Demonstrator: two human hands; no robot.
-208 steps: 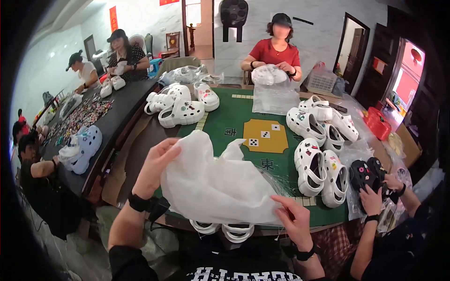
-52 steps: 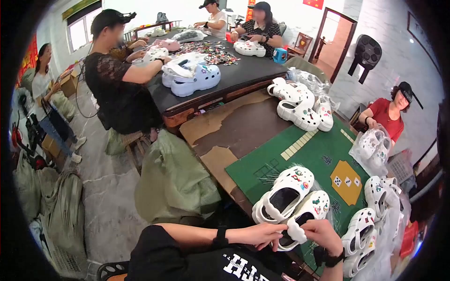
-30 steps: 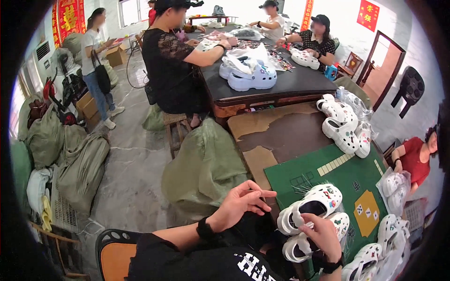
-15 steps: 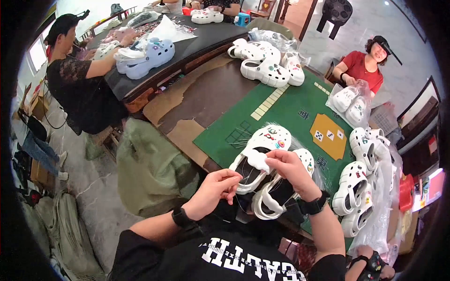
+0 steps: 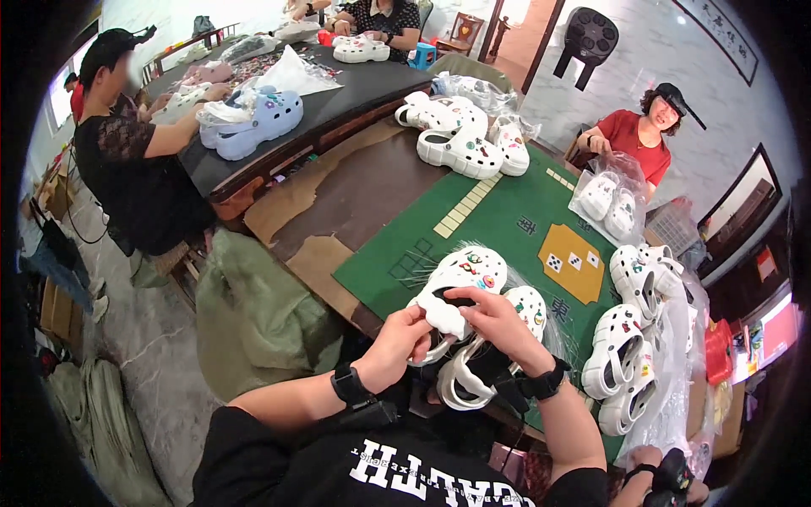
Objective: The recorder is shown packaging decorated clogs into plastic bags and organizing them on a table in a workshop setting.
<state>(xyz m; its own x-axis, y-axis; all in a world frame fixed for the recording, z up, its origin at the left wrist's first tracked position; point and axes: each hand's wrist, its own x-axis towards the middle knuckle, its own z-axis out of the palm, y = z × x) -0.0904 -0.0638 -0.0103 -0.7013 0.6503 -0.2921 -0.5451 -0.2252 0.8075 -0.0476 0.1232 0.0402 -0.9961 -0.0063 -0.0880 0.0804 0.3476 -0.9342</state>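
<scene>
A white clog (image 5: 456,283) with small coloured charms on its upper is held at the near edge of the green-topped bench (image 5: 507,220), heel end toward the person. The left hand (image 5: 404,342) is closed on the heel end, its fingers (image 5: 420,319) curled over the rim and heel strap. The right hand (image 5: 494,325) is closed over the rear of the shoe from the other side; whether it also grips the second white clog (image 5: 494,363), lying just beside and partly under it, cannot be told.

Handling, judged: the clog appears to be moulded foam, so light, springy and not fragile; the surface looks matte, with little risk of slipping. The heel strap is thin and flexible and would give under a pull. Firmest hold is judged to be the thick side wall or heel rim; the charms are best left untouched, as they could pop out.

More white clogs (image 5: 634,346) lie in clear bags to the right.
</scene>
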